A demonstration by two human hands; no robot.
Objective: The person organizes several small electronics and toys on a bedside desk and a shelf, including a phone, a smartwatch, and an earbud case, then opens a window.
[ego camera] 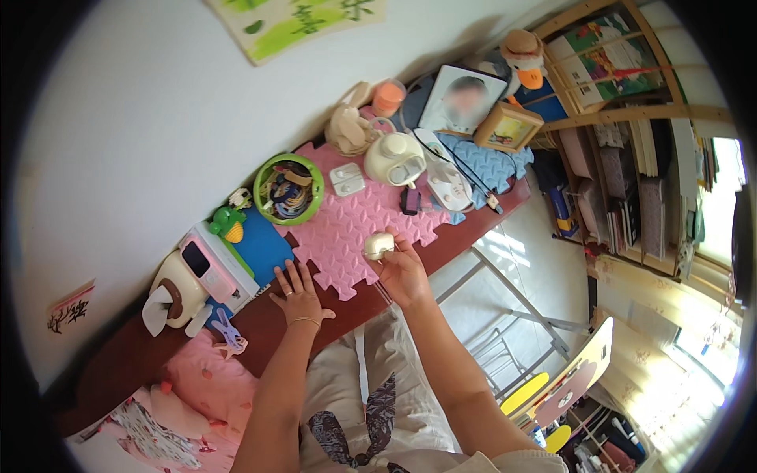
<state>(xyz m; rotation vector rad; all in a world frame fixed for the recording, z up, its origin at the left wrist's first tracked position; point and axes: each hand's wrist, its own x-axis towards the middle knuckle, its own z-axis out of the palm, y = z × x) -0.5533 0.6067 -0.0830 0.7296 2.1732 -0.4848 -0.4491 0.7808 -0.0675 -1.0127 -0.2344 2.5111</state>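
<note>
In my right hand (404, 273) is a small cream rounded case (378, 246), pinched between thumb and fingers above the pink foam mat (331, 254). My left hand (297, 295) rests palm down with fingers spread, its fingertips by the edge of a blue folder (257, 236). Under it runs the dark red tabletop (349, 307). Farther back on the mat lie a white square earphone case (347, 179), a cream rounded device (395, 158) and a small black-and-purple item (410, 201). A green bowl (319, 195) of hair ties stands at the mat's left side.
A white power strip (446, 180) with cables lies at the right, near a framed photo (461, 100) and a wooden frame (508, 127). At left stand a tissue holder (189, 266), a pink handheld device (208, 269) and a purple clip (227, 331). A bookshelf (633, 115) is at right.
</note>
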